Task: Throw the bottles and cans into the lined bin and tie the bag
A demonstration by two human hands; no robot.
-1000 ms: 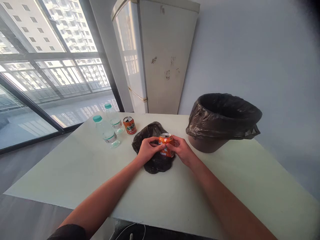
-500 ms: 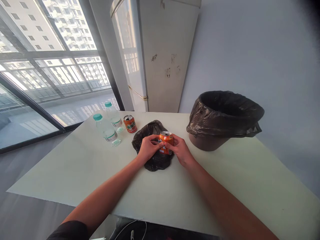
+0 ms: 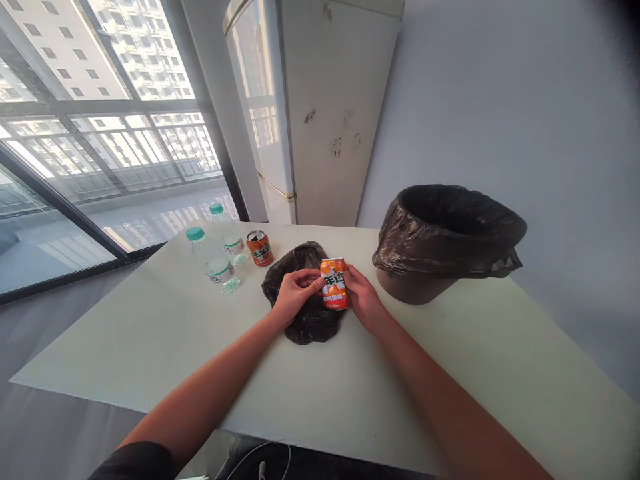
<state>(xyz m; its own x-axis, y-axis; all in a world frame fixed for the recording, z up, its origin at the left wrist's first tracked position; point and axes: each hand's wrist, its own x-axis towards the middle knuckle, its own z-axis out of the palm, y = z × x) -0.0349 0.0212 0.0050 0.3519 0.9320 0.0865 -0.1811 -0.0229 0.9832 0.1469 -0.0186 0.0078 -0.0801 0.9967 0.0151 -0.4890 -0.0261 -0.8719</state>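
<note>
An orange drink can [image 3: 334, 283] is held upright just above a crumpled black plastic bag [image 3: 303, 273] on the pale table [image 3: 150, 333]. My right hand [image 3: 363, 297] wraps the can's right side. My left hand [image 3: 295, 293] touches its left side with the fingertips, fingers curled, resting over the bag. The can's label faces me.
A second orange can [image 3: 260, 249] with an opened top and two clear water bottles [image 3: 213, 261] with green caps stand at the back left. A bin lined with a black bag [image 3: 445, 237] sits at the right. A white fridge [image 3: 310, 113] stands behind the table, windows to the left.
The can has been lifted slightly and tipped so its top no longer faces me; the label now shows. Both hands stay on it.
</note>
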